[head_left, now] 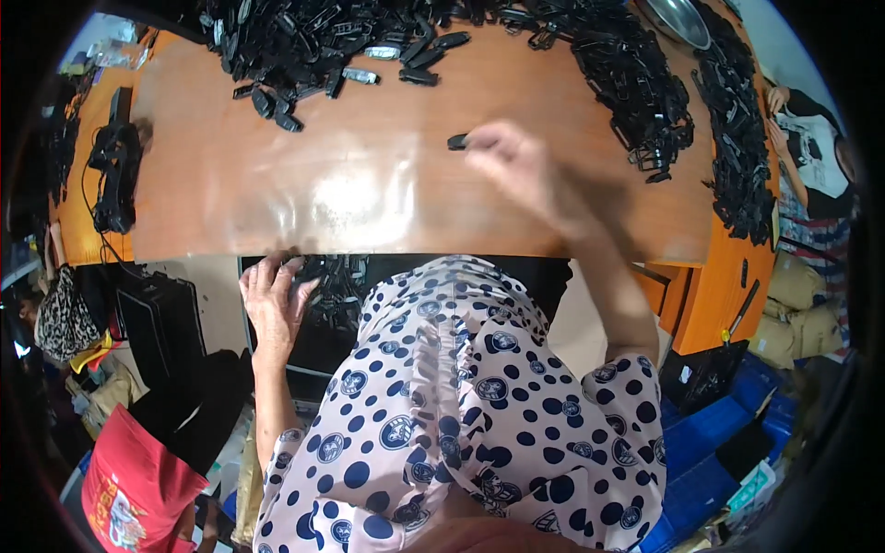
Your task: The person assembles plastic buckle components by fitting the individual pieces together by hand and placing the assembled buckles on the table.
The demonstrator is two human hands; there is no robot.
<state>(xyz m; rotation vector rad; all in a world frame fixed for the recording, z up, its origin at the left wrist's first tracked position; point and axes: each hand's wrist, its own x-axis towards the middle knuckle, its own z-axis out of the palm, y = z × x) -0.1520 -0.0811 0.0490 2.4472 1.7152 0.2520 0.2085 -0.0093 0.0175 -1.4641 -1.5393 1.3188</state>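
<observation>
My right hand (516,161) reaches over the orange-brown table (304,175), slightly smeared by motion. Its thumb and fingers close on one end of a small black oval piece (456,142), just above or on the tabletop. At the table's front edge, my left hand (273,295) has its fingers bent, with something small and dark at the tips that I cannot make out. Right beside it, below the edge, lie several black buckle-like pieces (339,286) in a dark container. A large heap of similar black pieces (277,46) covers the far side of the table.
More black frame-like pieces (636,92) form a long pile on the right, with a metal bowl (678,20) at its far end. A black device with cables (115,175) stands at the left. Another person (811,147) sits beyond the right side. Blue bins (705,442) are at lower right.
</observation>
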